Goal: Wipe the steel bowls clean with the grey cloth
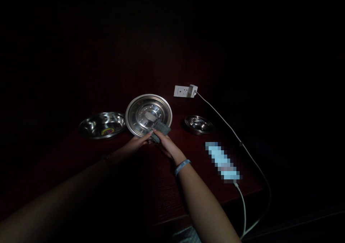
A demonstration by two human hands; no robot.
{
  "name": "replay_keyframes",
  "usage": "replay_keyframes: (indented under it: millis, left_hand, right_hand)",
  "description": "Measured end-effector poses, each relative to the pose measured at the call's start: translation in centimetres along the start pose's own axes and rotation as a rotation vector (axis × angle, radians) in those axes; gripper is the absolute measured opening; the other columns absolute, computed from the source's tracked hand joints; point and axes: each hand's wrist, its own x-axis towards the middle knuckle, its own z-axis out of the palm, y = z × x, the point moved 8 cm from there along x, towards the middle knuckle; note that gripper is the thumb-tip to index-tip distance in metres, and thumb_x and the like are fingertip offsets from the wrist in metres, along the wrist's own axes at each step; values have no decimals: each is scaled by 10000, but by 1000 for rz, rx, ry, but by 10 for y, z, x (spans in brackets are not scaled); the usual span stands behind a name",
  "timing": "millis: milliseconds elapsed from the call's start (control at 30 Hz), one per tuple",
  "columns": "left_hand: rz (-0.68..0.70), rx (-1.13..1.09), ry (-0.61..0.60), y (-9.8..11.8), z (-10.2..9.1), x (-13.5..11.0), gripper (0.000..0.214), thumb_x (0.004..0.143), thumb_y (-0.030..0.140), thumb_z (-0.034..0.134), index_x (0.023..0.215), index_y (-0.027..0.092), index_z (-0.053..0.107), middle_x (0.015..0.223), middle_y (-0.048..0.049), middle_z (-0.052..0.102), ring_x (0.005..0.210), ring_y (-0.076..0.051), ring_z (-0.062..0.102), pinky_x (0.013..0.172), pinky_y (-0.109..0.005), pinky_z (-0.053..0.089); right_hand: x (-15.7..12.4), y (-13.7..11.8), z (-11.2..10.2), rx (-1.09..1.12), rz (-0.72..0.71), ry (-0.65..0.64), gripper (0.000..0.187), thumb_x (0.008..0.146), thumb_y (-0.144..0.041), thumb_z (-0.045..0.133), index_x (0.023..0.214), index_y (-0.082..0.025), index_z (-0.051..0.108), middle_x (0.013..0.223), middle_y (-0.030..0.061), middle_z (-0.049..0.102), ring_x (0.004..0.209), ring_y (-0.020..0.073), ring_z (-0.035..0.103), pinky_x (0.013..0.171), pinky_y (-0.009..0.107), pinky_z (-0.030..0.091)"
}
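A round steel plate (147, 110) is tilted up on its near edge, its inside facing me. My left hand (140, 140) grips the plate's lower rim with closed fingers. My right hand (165, 144), with a blue wristband, pinches a folded grey cloth (161, 129) and presses it against the plate's lower right part. Both hands meet just under the plate on the dark red table (161, 185).
A steel bowl (102, 125) with a sticker inside sits left of the plate. A smaller steel dish (198, 124) lies to the right. A lit phone (223, 163) lies at right, its white cable (229, 128) running to a power strip (185, 91). The surroundings are very dark.
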Motion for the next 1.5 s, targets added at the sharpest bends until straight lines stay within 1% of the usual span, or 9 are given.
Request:
replay_keyframes:
  millis: [100, 400, 533, 633, 800, 967, 1100, 1267, 1500]
  left_hand:
    - [-1, -9, -19, -1, 1, 0, 460, 654, 398, 801, 1028, 156, 685, 1055, -86, 713, 974, -201, 661, 893, -327, 495]
    - [6, -2, -12, -1, 1, 1, 478, 647, 415, 801, 1042, 176, 679, 1106, -92, 702, 1067, -237, 631, 939, -357, 476]
    - [9, -2, -31, -1, 1, 0, 479, 670, 410, 788, 1072, 177, 670, 1116, -91, 701, 1064, -233, 635, 951, -369, 476]
    - [2, -5, -33, -1, 1, 0, 468, 688, 390, 782, 1088, 179, 664, 1114, -88, 702, 1045, -216, 644, 948, -357, 477]
    - [9, -35, -36, -1, 2, 0, 436, 688, 356, 785, 1061, 164, 670, 1109, -91, 703, 1013, -208, 656, 912, -342, 491]
    - [15, -45, -38, 0, 3, 0, 438, 690, 341, 785, 1068, 155, 665, 1096, -100, 703, 1015, -216, 654, 908, -351, 491]
    - [6, -43, -25, 2, 4, -2, 445, 668, 354, 799, 1047, 158, 672, 1087, -96, 705, 1013, -216, 652, 924, -353, 489]
    - [4, -25, -23, 5, 6, -4, 457, 639, 375, 814, 1027, 172, 682, 1043, -83, 717, 1024, -232, 647, 924, -359, 496]
    - [9, -21, -49, 3, 6, -2, 452, 676, 383, 786, 1061, 177, 669, 1070, -91, 709, 1081, -248, 629, 943, -372, 480]
  right_hand:
    - [0, 0, 1, 2, 1, -3, 324, 733, -444, 723, 966, -228, 660, 904, -6, 695, 755, 125, 617, 737, 265, 482]
    - [-2, -2, 3, 6, 3, -1, 367, 710, -456, 743, 980, -222, 665, 905, -1, 706, 742, 134, 627, 755, 279, 494]
    - [-2, -2, 4, 5, -3, -11, 389, 701, -471, 746, 991, -226, 656, 913, -6, 709, 752, 134, 633, 751, 273, 498]
    - [-3, -2, 4, -5, 2, -4, 382, 711, -469, 740, 989, -222, 655, 913, -3, 710, 761, 135, 636, 751, 272, 497]
    - [-4, -3, 4, -10, 0, 1, 353, 720, -463, 735, 964, -220, 658, 921, 3, 708, 772, 137, 636, 750, 272, 498]
    - [-4, -3, 4, -19, 1, 8, 369, 722, -465, 730, 988, -222, 656, 936, 5, 705, 789, 141, 636, 755, 277, 497]
    - [-4, -4, 4, -16, -10, -10, 353, 734, -448, 718, 1004, -227, 659, 956, 2, 703, 808, 137, 638, 767, 273, 488]
    - [-4, -4, 4, -31, -22, -16, 328, 742, -427, 709, 997, -226, 667, 969, 10, 702, 842, 152, 641, 819, 303, 489]
    - [-3, -3, 4, 10, -9, -4, 346, 756, -439, 709, 1032, -236, 660, 972, 3, 706, 835, 153, 647, 802, 292, 498]
